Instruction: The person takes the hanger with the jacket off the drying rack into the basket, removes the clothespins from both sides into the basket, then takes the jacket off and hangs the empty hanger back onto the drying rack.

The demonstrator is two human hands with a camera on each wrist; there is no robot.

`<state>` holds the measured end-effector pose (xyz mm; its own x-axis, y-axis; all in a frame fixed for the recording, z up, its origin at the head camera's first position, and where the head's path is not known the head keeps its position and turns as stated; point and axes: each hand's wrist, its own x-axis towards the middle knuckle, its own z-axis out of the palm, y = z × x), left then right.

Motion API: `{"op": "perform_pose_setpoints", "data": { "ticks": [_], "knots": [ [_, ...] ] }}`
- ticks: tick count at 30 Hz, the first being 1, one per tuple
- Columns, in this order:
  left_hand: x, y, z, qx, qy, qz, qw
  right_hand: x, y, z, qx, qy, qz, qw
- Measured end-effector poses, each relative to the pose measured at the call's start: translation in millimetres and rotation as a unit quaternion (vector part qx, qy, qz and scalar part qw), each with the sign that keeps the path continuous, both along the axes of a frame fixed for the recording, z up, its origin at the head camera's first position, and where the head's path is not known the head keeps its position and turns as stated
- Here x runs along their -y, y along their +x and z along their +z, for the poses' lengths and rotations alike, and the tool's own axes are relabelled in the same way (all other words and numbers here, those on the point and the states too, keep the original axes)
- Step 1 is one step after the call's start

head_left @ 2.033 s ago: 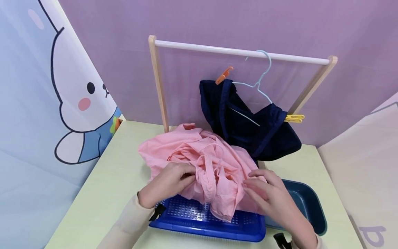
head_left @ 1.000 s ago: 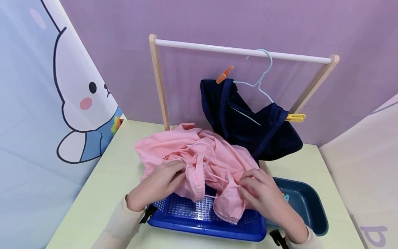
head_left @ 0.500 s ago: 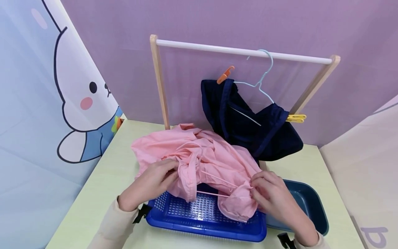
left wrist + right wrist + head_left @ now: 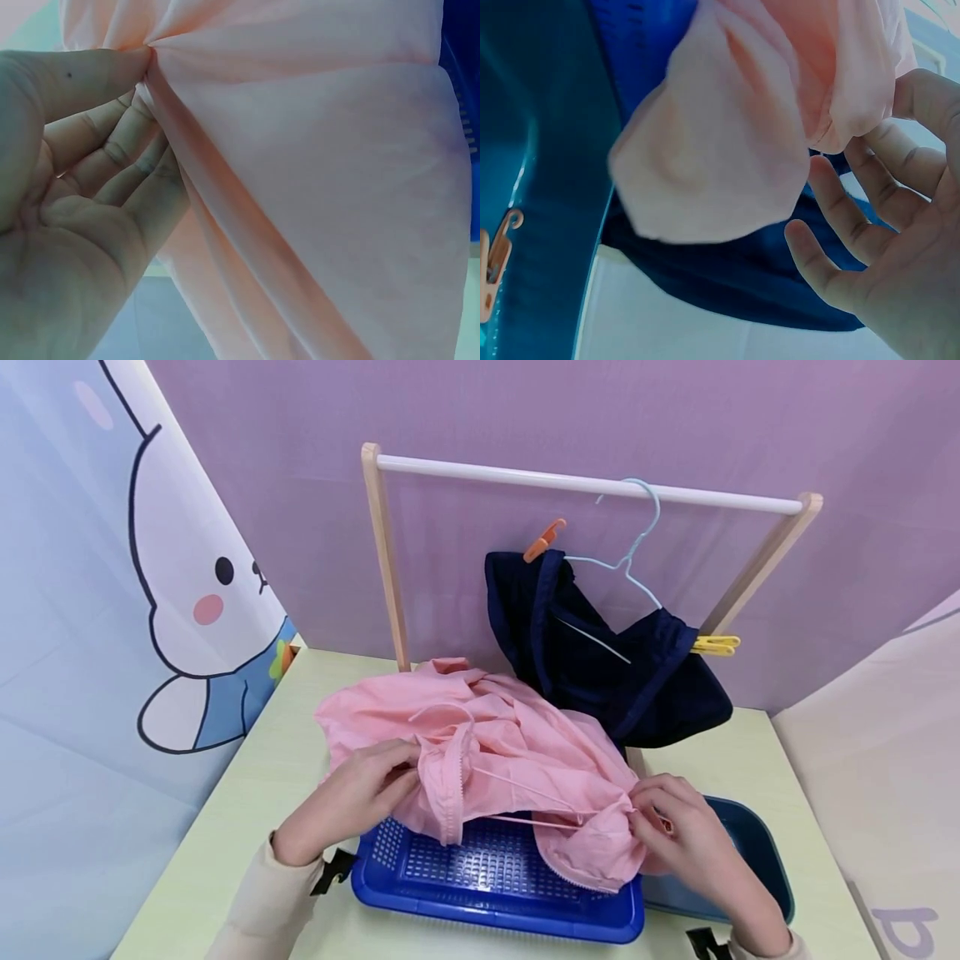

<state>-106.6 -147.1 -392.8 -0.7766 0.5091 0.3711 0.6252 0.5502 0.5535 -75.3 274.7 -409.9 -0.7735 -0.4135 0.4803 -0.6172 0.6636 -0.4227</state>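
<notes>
A pink zip-up jacket lies spread over the blue perforated basket, with its front parted. Between the zipper edges show the bars of a pink hanger; much of the hanger is hidden in the cloth. My left hand pinches the jacket by its left front, thumb against fingers, as the left wrist view also shows. On the other side, my right hand pinches the right front between thumb and index finger, the other fingers loose in the right wrist view.
Behind stands a wooden rack with a white rod. A navy garment hangs there on a light blue hanger, with orange and yellow clothespins. A teal tub at right holds an orange clothespin.
My hands have moved apart, the left one leftward and the right one rightward. The jacket's front has spread wider, baring the pink hanger's bars and more of the basket.
</notes>
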Motion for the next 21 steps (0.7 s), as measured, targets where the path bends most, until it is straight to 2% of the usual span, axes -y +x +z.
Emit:
{"op": "perform_pose_setpoints", "data": {
  "ticks": [3,11,21],
  "knots": [
    [4.6,-1.0,0.6,0.004,0.005,0.003,1.0,-4.7,0.6,-1.3,0.006,-0.011,-0.005,1.0],
    [18.1,-1.5,3.1,0.053,0.042,0.009,0.9976,-12.2,0.6,-8.6,0.035,-0.032,-0.032,0.998],
    [19.5,-1.1,3.7,0.077,0.046,0.009,0.9959,-0.9,-4.7,-13.4,0.031,-0.047,-0.007,0.998]
  ]
}}
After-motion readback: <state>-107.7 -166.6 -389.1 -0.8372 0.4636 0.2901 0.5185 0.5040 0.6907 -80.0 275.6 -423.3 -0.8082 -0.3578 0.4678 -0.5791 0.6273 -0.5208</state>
